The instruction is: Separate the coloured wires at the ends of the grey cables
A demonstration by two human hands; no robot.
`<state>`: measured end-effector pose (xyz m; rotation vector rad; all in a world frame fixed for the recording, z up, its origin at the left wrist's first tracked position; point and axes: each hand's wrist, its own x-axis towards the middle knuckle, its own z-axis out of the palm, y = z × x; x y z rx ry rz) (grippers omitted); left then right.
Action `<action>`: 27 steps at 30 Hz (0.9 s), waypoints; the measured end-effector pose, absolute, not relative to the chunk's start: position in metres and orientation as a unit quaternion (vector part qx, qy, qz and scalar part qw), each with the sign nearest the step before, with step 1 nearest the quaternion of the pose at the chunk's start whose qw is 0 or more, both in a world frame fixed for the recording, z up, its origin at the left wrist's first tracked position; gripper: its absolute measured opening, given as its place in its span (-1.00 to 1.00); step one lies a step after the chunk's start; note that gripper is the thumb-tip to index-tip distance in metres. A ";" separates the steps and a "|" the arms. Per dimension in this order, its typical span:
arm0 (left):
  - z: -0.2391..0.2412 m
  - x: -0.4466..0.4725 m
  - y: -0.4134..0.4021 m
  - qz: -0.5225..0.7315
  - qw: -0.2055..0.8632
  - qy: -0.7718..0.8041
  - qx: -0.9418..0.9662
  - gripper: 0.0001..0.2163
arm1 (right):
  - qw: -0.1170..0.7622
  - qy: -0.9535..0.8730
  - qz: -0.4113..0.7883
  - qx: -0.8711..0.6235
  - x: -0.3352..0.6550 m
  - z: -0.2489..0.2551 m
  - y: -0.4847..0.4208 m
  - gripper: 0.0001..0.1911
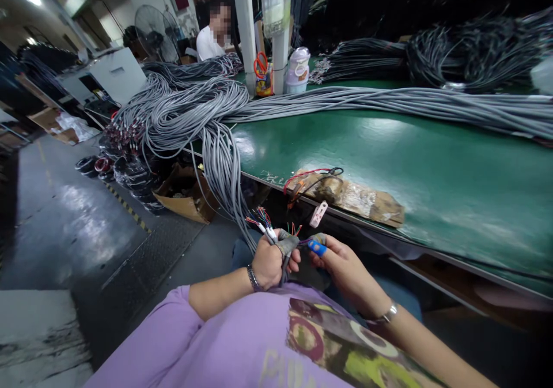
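Spanning the gap between the hands, a dark purple wire (305,241) is pinched between the thumb and finger of the right hand (345,261), its other end held at the left thumb. Grey cable ends (272,233) are clasped in the left hand (268,264), fingers folded round them, white stubs and coloured strands (262,218) fanned out above the fist: gathered that way, it seems, so the strands are kept sorted and in sight. Everything is held close before the purple shirt (233,324), beside the bench edge, probably for steadiness and a near view. What lies deep in the left palm cannot be told. Over the green bench (302,134), a hanging grey bundle (220,163) is draped down towards the lap, presumably so that ends can be reached easily. A taped board (367,200) is set along the edge, apparently within reach, red and black leads (309,173) lying at its end.
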<state>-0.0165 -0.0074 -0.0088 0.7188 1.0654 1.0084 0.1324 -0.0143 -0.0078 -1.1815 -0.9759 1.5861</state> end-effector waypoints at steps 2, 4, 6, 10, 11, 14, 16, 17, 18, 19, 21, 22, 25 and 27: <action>-0.009 -0.016 -0.008 0.443 0.692 0.470 0.322 -0.62 | 0.457 -0.370 0.664 -0.461 0.133 -0.006 -0.011 -0.61; -0.008 -0.015 -0.010 0.434 0.697 0.464 0.332 -0.61 | 0.452 -0.361 0.684 -0.444 0.131 -0.003 -0.009 -0.61; -0.008 -0.015 -0.010 0.423 0.701 0.460 0.343 -0.60 | 0.432 -0.373 0.702 -0.424 0.128 -0.001 -0.007 -0.62; -0.007 -0.015 -0.012 0.421 0.695 0.465 0.352 -0.58 | 0.441 -0.390 0.684 -0.431 0.123 -0.004 -0.007 -0.64; -0.007 -0.015 -0.012 0.424 0.691 0.468 0.353 -0.58 | 0.452 -0.390 0.669 -0.443 0.122 -0.006 -0.008 -0.64; -0.007 -0.014 -0.011 0.433 0.682 0.473 0.351 -0.59 | 0.471 -0.388 0.640 -0.467 0.121 -0.011 -0.010 -0.63; -0.008 -0.013 -0.011 0.440 0.679 0.476 0.345 -0.61 | 0.481 -0.385 0.626 -0.478 0.121 -0.011 -0.011 -0.62; -0.008 -0.013 -0.010 0.445 0.676 0.478 0.340 -0.61 | 0.487 -0.383 0.619 -0.483 0.121 -0.010 -0.011 -0.62; -0.009 -0.013 -0.010 0.449 0.674 0.480 0.336 -0.62 | 0.491 -0.381 0.613 -0.488 0.121 -0.010 -0.011 -0.63; -0.009 -0.013 -0.010 0.452 0.673 0.482 0.332 -0.62 | 0.493 -0.380 0.609 -0.492 0.121 -0.009 -0.011 -0.63; -0.010 -0.013 -0.009 0.455 0.673 0.483 0.326 -0.63 | 0.493 -0.376 0.609 -0.496 0.121 -0.008 -0.010 -0.65; -0.010 -0.013 -0.009 0.454 0.676 0.482 0.324 -0.63 | 0.491 -0.372 0.612 -0.495 0.122 -0.008 -0.010 -0.65; -0.009 -0.014 -0.009 0.450 0.685 0.475 0.322 -0.62 | 0.493 -0.350 0.637 -0.479 0.124 -0.009 -0.010 -0.66; -0.008 -0.014 -0.009 0.449 0.689 0.472 0.319 -0.62 | 0.495 -0.325 0.664 -0.457 0.126 -0.011 -0.010 -0.67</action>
